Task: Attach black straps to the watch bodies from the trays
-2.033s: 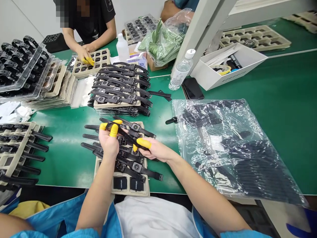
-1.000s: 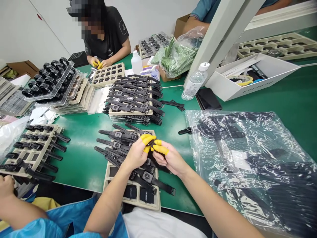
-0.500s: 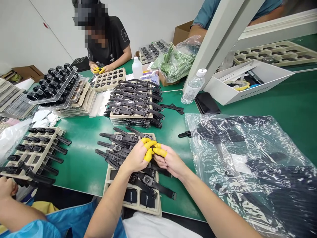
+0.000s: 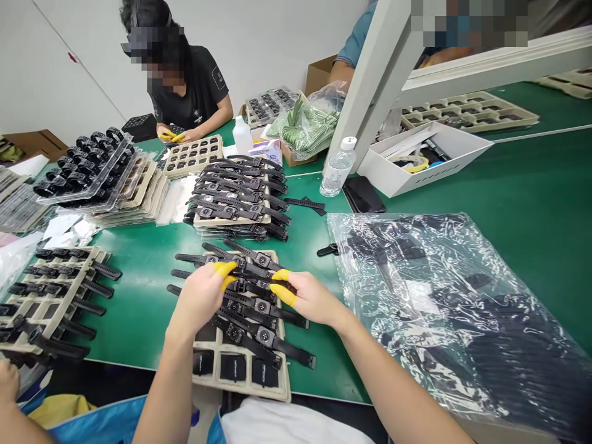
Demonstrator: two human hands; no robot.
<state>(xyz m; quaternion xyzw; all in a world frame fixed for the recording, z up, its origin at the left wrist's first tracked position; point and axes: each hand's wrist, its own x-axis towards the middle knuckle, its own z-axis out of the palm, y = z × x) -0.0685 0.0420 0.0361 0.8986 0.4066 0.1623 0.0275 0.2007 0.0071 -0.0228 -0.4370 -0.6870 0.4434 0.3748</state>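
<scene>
My left hand (image 4: 198, 299) and my right hand (image 4: 314, 299), both with yellow finger cots, pinch opposite ends of a black smartwatch (image 4: 254, 277). It is stretched level between them and seen nearly edge-on, so its face and back cannot be made out. Directly beneath is a beige tray (image 4: 240, 388). Several black smartwatches (image 4: 262, 306) with straps lie slantwise across it, sensor backs up. In the tray's near row, dark square pieces (image 4: 232, 368) sit in the compartments.
At right lies a clear plastic bag (image 4: 420, 296) of black straps. Behind my hands stands a stacked watch tray (image 4: 231, 216); another watch tray (image 4: 69, 290) is at left. A bottle (image 4: 338, 169), a phone (image 4: 364, 195) and a white box (image 4: 425, 166) stand farther back. A co-worker (image 4: 185, 92) sits opposite.
My hands were close together over the tray; they have moved apart, with the black watch now stretched out between them. The view has shifted slightly to the right.
</scene>
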